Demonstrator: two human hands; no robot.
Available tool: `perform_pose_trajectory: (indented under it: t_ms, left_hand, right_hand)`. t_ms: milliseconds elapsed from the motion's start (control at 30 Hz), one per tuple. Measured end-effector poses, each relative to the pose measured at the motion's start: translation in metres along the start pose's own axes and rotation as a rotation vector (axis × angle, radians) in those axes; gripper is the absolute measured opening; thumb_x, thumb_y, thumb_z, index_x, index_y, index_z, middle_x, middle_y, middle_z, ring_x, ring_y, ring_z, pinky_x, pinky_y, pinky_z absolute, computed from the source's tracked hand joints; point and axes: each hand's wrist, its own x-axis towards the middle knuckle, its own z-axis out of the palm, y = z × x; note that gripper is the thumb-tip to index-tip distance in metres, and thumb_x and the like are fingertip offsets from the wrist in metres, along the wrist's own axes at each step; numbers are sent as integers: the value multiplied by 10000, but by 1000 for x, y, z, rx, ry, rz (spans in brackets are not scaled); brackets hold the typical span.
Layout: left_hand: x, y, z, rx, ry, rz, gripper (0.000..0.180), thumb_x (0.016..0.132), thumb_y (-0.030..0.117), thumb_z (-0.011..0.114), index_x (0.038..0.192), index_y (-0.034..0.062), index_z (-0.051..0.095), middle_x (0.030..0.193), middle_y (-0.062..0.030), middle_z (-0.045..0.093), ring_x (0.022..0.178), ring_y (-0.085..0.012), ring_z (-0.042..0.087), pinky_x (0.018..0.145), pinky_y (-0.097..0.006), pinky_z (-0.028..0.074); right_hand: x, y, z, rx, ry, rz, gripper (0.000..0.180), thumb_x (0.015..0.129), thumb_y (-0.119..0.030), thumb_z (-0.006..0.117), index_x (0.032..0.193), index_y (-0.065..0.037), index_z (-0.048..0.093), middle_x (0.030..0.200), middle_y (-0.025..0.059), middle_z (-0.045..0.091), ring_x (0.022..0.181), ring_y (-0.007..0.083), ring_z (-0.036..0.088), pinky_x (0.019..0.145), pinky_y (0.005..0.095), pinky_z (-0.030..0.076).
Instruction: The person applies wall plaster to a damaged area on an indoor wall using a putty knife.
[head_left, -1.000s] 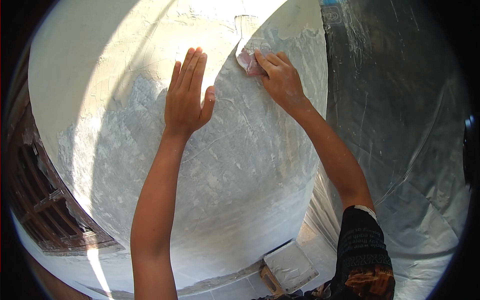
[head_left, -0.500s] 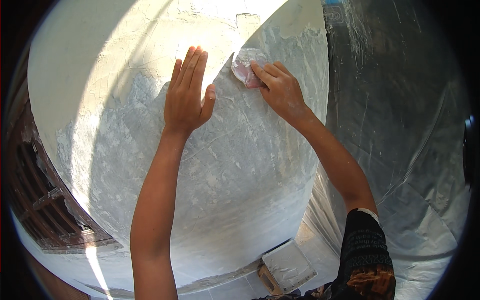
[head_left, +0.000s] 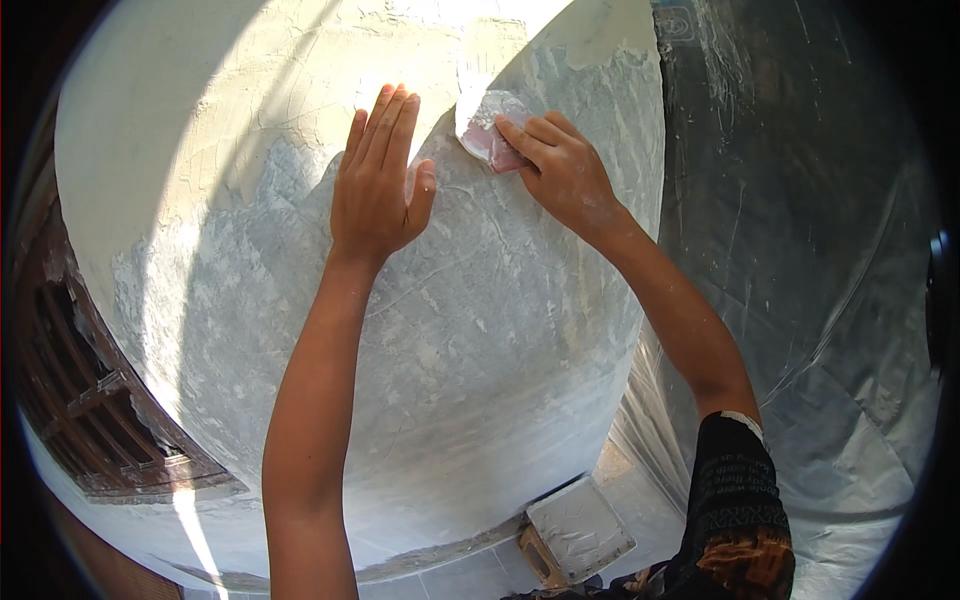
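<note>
A wall fills the middle of the view, grey and patchy below, with a cream-white coat over its upper part. My left hand lies palm-down against it, fingers stretched upward and thumb held out to the side. To the right, my right hand pinches a flat pink putty scraper smeared with white paste. The scraper's face rests against the wall, where the sunlit part meets the shade. My right thumb is hidden behind the scraper and fingers.
Dark plastic sheeting hangs along the right side. A brown wooden lattice window is set in the wall at the left. Low at the wall's foot, a paste-smeared square tray or lid sits near a wooden piece on the tiled floor.
My right hand and the scraper have shifted slightly up, the scraper's edge a little to the left. My left hand stays flat on the wall in nearly the same place.
</note>
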Motion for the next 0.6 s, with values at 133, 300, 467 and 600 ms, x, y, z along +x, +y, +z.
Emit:
perform_pose_trajectory:
  t_ms: [133, 300, 467, 600]
  left_hand:
    - [6, 5, 8, -23, 29, 16, 565, 948, 224, 394, 1466, -2, 389, 1501, -206, 434, 1448, -337, 347, 1198, -497, 223]
    - [6, 1, 8, -20, 35, 10, 564, 952, 228, 391, 1469, 1, 387, 1501, -196, 437, 1447, -338, 349, 1197, -498, 227]
    - [3, 0, 6, -7, 21, 10, 558, 958, 230, 379, 1470, 9, 389, 1500, -186, 443, 1446, -335, 350, 1196, -497, 231]
    - [7, 4, 9, -12, 29, 16, 558, 955, 226, 376, 1472, 15, 390, 1502, -182, 442, 1448, -333, 348, 1195, -500, 231]
  right_hand:
    - [41, 27, -19, -42, 90, 17, 391, 831, -42, 691, 1222, -43, 679, 972, 67, 680, 899, 234, 612, 799, 341, 547]
    - [30, 21, 3, -67, 27, 1, 337, 881, -26, 624, 1213, -39, 682, 1042, 71, 688, 970, 233, 621, 827, 350, 563]
    - [-8, -10, -8, 56, -51, -15, 388, 836, -42, 667, 1224, -41, 676, 1016, 71, 675, 919, 240, 613, 812, 355, 569]
    - [50, 37, -20, -20, 134, 44, 375, 842, -20, 644, 1216, -29, 672, 989, 84, 665, 941, 266, 606, 860, 377, 534]
